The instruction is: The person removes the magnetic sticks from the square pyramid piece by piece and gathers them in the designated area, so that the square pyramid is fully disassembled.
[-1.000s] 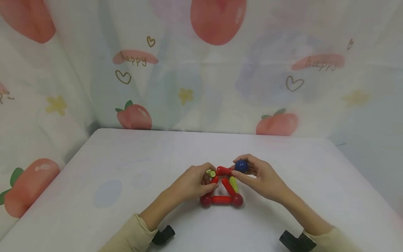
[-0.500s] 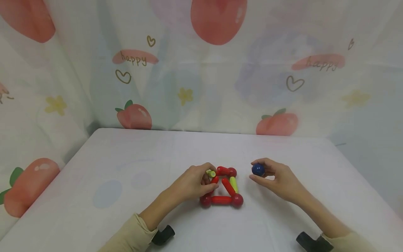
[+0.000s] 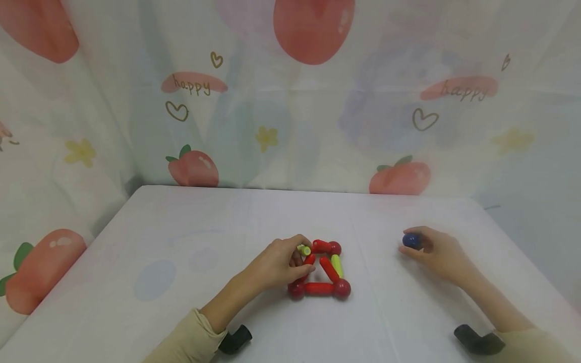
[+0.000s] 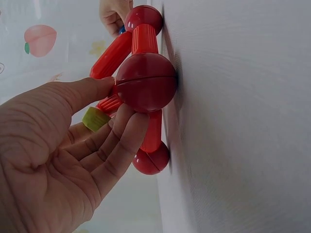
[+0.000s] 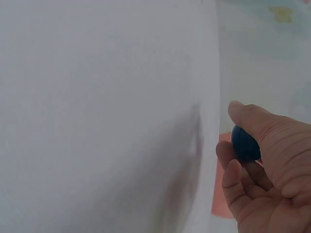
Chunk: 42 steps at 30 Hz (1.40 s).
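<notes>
A small frame of red rods (image 3: pixel 320 288), red balls (image 3: pixel 342 288) and yellow-green rods (image 3: pixel 336 264) stands on the white table (image 3: pixel 181 252) at the centre. My left hand (image 3: pixel 278 263) holds its left side, fingers curled round a red rod (image 4: pixel 108 104) and touching a red ball (image 4: pixel 146 82), with a yellow-green rod end (image 4: pixel 95 119) against the palm. My right hand (image 3: pixel 438 253) is well to the right of the frame, low near the table, and pinches a dark blue ball (image 3: pixel 411 240) (image 5: pixel 244 142).
A curtain printed with peaches and hearts (image 3: pixel 290 101) hangs behind and to the left of the table. The table's right edge (image 3: pixel 522 262) lies just beyond my right hand. Black wrist-camera mounts (image 3: pixel 236 339) show at both sleeves.
My right hand pulled the blue ball off the frame's top right corner and carried it right and down towards the table. The left hand and the frame stayed still.
</notes>
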### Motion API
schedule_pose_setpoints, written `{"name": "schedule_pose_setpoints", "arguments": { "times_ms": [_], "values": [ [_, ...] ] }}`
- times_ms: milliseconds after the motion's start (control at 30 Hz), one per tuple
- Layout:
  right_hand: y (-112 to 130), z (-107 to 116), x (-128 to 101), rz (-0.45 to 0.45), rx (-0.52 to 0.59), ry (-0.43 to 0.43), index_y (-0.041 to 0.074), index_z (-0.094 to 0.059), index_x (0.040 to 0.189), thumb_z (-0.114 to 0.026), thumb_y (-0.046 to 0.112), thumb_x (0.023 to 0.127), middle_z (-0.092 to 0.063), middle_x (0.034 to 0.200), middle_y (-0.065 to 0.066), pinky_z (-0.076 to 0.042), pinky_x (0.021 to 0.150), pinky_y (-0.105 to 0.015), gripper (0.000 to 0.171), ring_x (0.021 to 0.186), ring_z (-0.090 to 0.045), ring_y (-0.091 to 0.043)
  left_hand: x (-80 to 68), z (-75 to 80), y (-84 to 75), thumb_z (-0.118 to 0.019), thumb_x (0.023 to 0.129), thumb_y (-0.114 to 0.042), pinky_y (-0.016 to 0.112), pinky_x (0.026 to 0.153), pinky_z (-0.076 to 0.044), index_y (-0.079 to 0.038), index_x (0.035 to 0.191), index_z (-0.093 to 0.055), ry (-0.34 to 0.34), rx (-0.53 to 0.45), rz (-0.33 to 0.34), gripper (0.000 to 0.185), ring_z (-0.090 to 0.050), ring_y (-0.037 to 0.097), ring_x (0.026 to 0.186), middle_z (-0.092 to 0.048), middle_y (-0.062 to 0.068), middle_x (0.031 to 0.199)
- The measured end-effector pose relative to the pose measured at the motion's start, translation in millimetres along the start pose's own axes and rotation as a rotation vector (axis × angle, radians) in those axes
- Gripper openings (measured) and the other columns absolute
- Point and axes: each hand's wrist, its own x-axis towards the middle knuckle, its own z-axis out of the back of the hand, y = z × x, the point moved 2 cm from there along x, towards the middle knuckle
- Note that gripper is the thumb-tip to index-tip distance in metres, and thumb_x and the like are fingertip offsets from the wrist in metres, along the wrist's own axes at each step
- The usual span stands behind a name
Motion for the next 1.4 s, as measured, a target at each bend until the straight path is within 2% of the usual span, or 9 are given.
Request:
{"name": "schedule_pose_setpoints", "arguments": {
  "times_ms": [133, 267, 367, 667, 867, 1067, 1200, 1300, 1400],
  "values": [
    [-22.7, 6.3, 0.8, -0.026, -0.005, -0.017, -0.002, -0.061, 0.129, -0.077, 0.040, 0.092, -0.068, 0.117, -0.026, -0.054, 0.079, -0.050, 0.058, 0.097, -0.064, -0.039, 0.2, 0.3, 0.2, -0.081, 0.088, -0.016, 0.020, 0.057, -0.053, -0.010, 0.124, -0.062, -0.002, 0.001, -0.005, 0.041, -0.058, 0.006, 0.063, -0.063, -0.006, 0.076],
    [-38.7, 14.3, -1.0, -0.041, -0.006, -0.048, -0.003, -0.061, 0.127, -0.076, 0.035, 0.093, -0.069, 0.112, -0.026, -0.050, 0.071, -0.038, 0.053, 0.094, -0.065, -0.038, 0.3, 0.0, 0.0, -0.081, 0.088, -0.016, 0.019, 0.057, -0.053, -0.011, 0.124, -0.062, -0.004, 0.002, -0.005, 0.040, -0.058, 0.006, 0.063, -0.063, -0.006, 0.076],
    [-46.8, 18.5, -2.7, -0.073, -0.011, -0.044, -0.004, -0.060, 0.128, -0.074, 0.036, 0.095, -0.068, 0.111, -0.026, -0.048, 0.068, -0.036, 0.054, 0.092, -0.064, -0.037, 0.5, -0.2, -0.1, -0.081, 0.088, -0.016, 0.019, 0.057, -0.052, -0.011, 0.124, -0.062, -0.006, 0.006, -0.002, 0.040, -0.058, 0.006, 0.063, -0.062, -0.007, 0.076],
    [-60.5, 15.1, -2.6, -0.180, -0.022, 0.017, -0.002, -0.053, 0.138, -0.069, 0.045, 0.096, -0.058, 0.128, -0.031, -0.052, 0.078, -0.055, 0.064, 0.103, -0.057, -0.045, 0.8, -0.3, 0.7, -0.081, 0.088, -0.016, 0.019, 0.057, -0.053, -0.011, 0.124, -0.062, -0.009, 0.010, -0.006, 0.041, -0.058, 0.007, 0.063, -0.062, -0.006, 0.076],
    [-62.6, 14.3, -2.3, -0.193, -0.024, 0.021, -0.002, -0.051, 0.140, -0.070, 0.047, 0.095, -0.058, 0.128, -0.032, -0.052, 0.077, -0.055, 0.070, 0.103, -0.058, -0.045, 0.7, -0.1, 1.1, -0.081, 0.088, -0.017, 0.020, 0.056, -0.053, -0.011, 0.123, -0.062, -0.009, 0.015, -0.004, 0.041, -0.058, 0.006, 0.062, -0.062, -0.007, 0.075],
    [-57.5, 22.3, -3.8, -0.202, -0.041, 0.016, -0.006, -0.048, 0.142, -0.073, 0.050, 0.092, -0.061, 0.117, -0.033, -0.051, 0.069, -0.045, 0.079, 0.094, -0.062, -0.042, 0.4, 1.7, 1.1, -0.077, 0.091, -0.021, 0.021, 0.054, -0.050, -0.012, 0.122, -0.063, -0.042, 0.055, -0.018, 0.035, -0.056, 0.007, 0.059, -0.061, -0.008, 0.071],
    [-42.6, 28.5, -5.1, -0.188, -0.059, -0.024, -0.008, -0.048, 0.140, -0.078, 0.042, 0.089, -0.066, 0.098, -0.025, -0.047, 0.060, -0.035, 0.077, 0.079, -0.061, -0.032, 0.0, 5.4, 1.6, -0.076, 0.093, -0.024, 0.022, 0.054, -0.049, -0.014, 0.119, -0.065, -0.090, 0.088, -0.020, 0.030, -0.055, 0.008, 0.059, -0.060, -0.009, 0.070],
    [-23.0, 27.4, -7.6, -0.130, -0.092, -0.123, -0.007, -0.054, 0.135, -0.080, 0.035, 0.089, -0.067, 0.092, -0.021, -0.044, 0.056, -0.030, 0.067, 0.071, -0.057, -0.024, 0.1, 6.9, 1.9, -0.077, 0.092, -0.024, 0.022, 0.054, -0.049, -0.014, 0.117, -0.066, -0.105, 0.086, -0.024, 0.029, -0.055, 0.008, 0.059, -0.061, -0.009, 0.069],
    [5.7, 20.5, -12.7, 0.023, -0.096, -0.249, -0.003, -0.064, 0.122, -0.083, 0.025, 0.086, -0.071, 0.093, -0.018, -0.043, 0.054, -0.028, 0.050, 0.067, -0.056, -0.020, -0.1, 8.0, 2.2, -0.077, 0.092, -0.023, 0.022, 0.055, -0.049, -0.012, 0.115, -0.067, -0.115, 0.075, -0.031, 0.027, -0.055, 0.008, 0.059, -0.061, -0.009, 0.070]
  ]
}}
